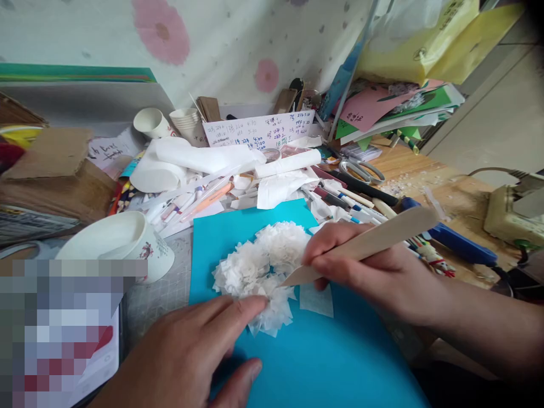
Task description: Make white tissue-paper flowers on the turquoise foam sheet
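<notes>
My right hand (365, 277) grips a flat wooden craft stick (391, 231), its pointed tip slanting down to the left. That tip meets a ring-like cluster of ruffled white tissue paper (250, 263) on a blue sheet (340, 362). From the lower left my left hand (191, 345) reaches in, index finger stretched out to the cluster's near edge and thumb spread apart, with nothing held. Beside the cluster, below the stick, lies a small white tissue square (317, 301). My right fingers hide part of the cluster's right side.
Left of the sheet stand a white paper bowl (159, 249) and a partly blurred phone (113, 340). Behind it spread pens, paper scraps and a white roll (289, 163). Scissors (361, 170), a blue-handled tool (463, 243) and a power strip (514, 218) lie to the right.
</notes>
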A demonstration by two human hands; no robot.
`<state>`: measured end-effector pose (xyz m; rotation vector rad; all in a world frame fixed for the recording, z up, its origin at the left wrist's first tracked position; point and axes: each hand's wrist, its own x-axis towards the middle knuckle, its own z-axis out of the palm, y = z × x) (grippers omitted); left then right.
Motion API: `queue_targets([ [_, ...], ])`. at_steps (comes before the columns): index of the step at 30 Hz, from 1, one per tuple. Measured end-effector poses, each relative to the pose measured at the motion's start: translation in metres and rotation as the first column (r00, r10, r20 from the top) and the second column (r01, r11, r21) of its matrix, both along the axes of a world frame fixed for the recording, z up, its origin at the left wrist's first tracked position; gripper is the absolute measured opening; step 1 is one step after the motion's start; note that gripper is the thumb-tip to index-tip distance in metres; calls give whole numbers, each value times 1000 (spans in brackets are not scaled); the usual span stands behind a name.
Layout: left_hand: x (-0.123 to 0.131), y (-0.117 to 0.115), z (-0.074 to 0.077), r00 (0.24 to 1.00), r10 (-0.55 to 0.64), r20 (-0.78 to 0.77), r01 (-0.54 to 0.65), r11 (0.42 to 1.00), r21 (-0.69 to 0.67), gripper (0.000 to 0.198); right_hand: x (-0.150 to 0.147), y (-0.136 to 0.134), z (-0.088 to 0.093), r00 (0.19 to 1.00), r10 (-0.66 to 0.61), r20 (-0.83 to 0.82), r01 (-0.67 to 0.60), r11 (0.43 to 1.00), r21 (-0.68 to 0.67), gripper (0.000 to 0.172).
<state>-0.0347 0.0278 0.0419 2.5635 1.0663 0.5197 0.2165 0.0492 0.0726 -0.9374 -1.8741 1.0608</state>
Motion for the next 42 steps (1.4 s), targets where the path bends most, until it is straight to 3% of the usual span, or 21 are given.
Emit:
queue_targets([
  [2,1,-1,1,999,38,-12,-38,999,-15,46,3,-4,6,999,-32,-28,31,1000,-2,7],
  [6,0,-1,1,997,66,-35,-66,998,-13,51,3,-11,16,977,157,145,-179,972,154,9],
  [8,0,0,0,999,35,-25,-35,999,-1,52,1,-12,17,959,184,216,-229,951,206,9],
  [15,1,-2,1,996,89,-11,-90,996,-13,45,-6,-6,7,956,109,272,-187,942,279,11],
  [23,0,3,1,997,-75,8,74,996,56,43,-6,-1,5,954,80,289,-172,935,310,13],
  [30,-3,3,-2,995,-90,-43,93,993,69,40,-7,3,2,950,91,298,-182,938,296,15],
  [37,-2,1,-1,1000,-29,-12,29,999,24,36,-3,1,3,975,104,195,-163,933,320,9],
  [42,1,-2,-2,998,50,35,-50,999,-19,40,-1,1,6,976,116,182,-160,956,247,9],
])
